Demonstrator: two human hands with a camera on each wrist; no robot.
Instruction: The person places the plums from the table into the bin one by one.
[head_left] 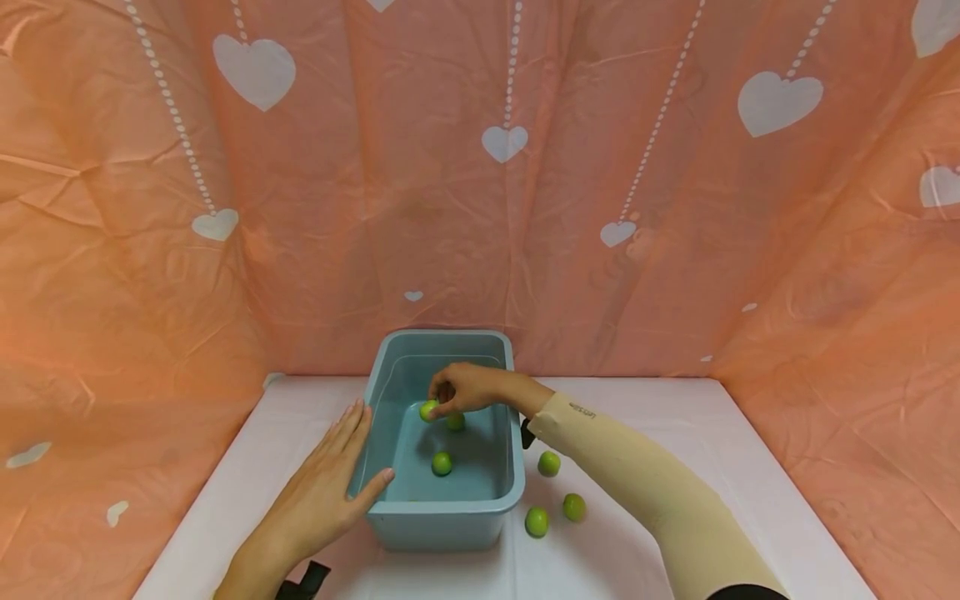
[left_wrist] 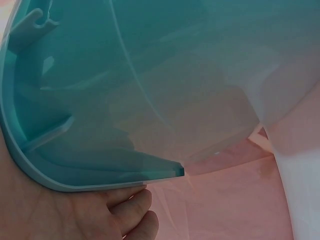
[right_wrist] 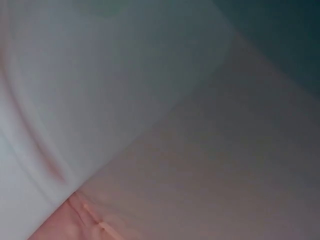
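Observation:
A blue-grey plastic bin (head_left: 435, 525) stands on the table in the head view. My left hand (head_left: 322, 492) rests along its left rim, fingers straight and thumb over the near corner. The left wrist view shows that hand (left_wrist: 100, 215) against the underside of the bin's rim (left_wrist: 65, 188). Over the inside of the bin, my right hand (head_left: 474, 387) pinches a small round green fruit (head_left: 428, 410) between thumb and fingers. Below it, two similar green fruits, one partly covered (head_left: 455, 422) and one in plain sight (head_left: 442, 463), lie on the bin's floor. The right wrist view is blurred; no hand shows.
Right of the bin, three more green fruits, a far one (head_left: 549, 463), a near one (head_left: 536, 522) and another (head_left: 574, 507), lie on the white tabletop (head_left: 645, 558). An orange-pink curtain with pale hearts (head_left: 585, 300) hangs behind the bin and along both sides.

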